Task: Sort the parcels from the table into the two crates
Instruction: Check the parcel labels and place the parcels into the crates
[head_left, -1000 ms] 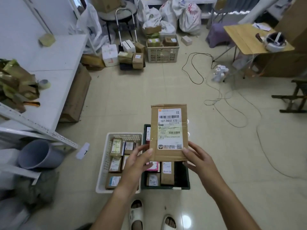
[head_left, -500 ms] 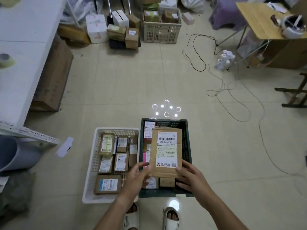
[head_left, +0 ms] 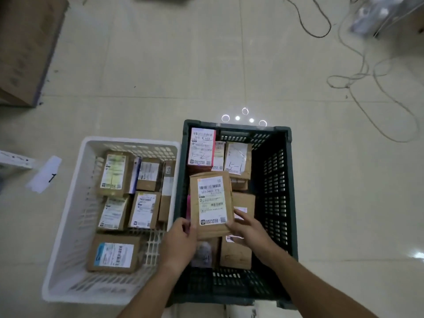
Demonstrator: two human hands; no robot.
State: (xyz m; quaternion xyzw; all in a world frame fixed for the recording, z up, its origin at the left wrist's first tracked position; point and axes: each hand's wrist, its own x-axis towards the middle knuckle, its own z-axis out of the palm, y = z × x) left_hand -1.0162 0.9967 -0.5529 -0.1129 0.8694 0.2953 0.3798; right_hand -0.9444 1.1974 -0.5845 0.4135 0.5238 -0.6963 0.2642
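Observation:
A flat brown cardboard parcel (head_left: 211,203) with a white barcode label is inside the dark green crate (head_left: 278,191), lying over other boxes there. My left hand (head_left: 180,243) grips its lower left edge. My right hand (head_left: 246,228) holds its lower right corner, thumb on the label side. The white crate (head_left: 75,198) stands just left of the green one and holds several labelled brown parcels.
A big cardboard box (head_left: 25,47) sits on the floor at upper left. Loose cables (head_left: 367,72) trail across the tiles at upper right. A white paper slip (head_left: 44,174) lies left of the white crate. The right part of the green crate is bare.
Both hands have lowered the parcel from chest height down into the green crate. The camera has tilted down and closer to the crates.

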